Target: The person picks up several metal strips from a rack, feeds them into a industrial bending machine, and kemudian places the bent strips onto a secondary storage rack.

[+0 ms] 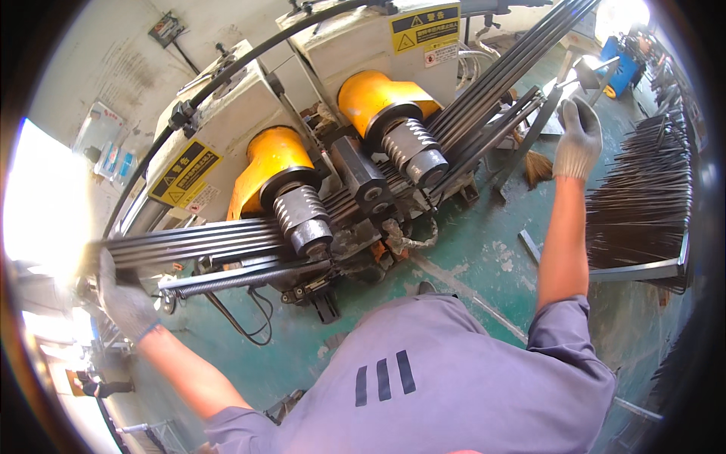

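Note:
Several long, dark metal bars (pixel 204 240) lie in a bundle across the machine, passing by two ribbed metal rollers (pixel 304 216) (pixel 412 147). At the bundle's left end is my left hand (pixel 125 303), in a grey knit glove, its fingers closed round the bar ends; glare and blur partly hide them. My right hand (pixel 580 140), gloved the same, is raised at the upper right, apart from the bars. Its fingers are loosely curled, the thumb stands off from them, and nothing shows in it.
Yellow-orange housings (pixel 272 163) sit behind the rollers on white machine bodies (pixel 227 98) with warning labels. A rack of many thin dark rods (pixel 639 204) stands right. A broom head (pixel 538 168) is near the machine's right end. A cable (pixel 265 325) hangs below the machine over the green floor (pixel 469 250).

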`<move>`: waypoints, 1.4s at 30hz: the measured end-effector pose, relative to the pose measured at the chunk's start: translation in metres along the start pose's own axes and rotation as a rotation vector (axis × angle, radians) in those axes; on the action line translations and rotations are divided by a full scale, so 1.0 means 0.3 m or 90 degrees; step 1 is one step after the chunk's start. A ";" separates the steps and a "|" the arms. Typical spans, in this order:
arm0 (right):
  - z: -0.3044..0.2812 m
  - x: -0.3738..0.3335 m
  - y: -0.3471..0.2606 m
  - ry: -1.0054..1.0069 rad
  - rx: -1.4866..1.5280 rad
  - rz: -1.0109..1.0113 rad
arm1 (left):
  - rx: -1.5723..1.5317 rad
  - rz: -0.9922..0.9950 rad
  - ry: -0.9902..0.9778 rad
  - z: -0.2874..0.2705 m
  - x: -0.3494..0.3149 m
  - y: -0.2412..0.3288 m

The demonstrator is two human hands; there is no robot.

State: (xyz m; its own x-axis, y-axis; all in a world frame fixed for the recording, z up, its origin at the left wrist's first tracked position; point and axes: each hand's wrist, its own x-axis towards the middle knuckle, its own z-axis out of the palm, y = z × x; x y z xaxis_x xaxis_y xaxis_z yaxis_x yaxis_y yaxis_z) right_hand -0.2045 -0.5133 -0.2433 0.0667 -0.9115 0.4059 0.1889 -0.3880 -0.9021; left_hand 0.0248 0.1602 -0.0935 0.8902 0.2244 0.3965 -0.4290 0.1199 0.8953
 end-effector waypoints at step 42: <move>0.568 -0.880 0.252 -0.315 0.268 0.365 | 0.590 0.598 -0.388 0.690 0.091 0.130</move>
State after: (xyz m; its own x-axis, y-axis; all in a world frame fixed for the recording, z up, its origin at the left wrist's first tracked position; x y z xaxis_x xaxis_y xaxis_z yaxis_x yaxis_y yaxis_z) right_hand -0.0410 -0.2789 -0.3937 0.6625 -0.7490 0.0108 0.3369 0.2851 -0.8973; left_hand 0.0641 -0.0293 -0.0058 0.3688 -0.5988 0.7110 -0.8378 -0.5454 -0.0248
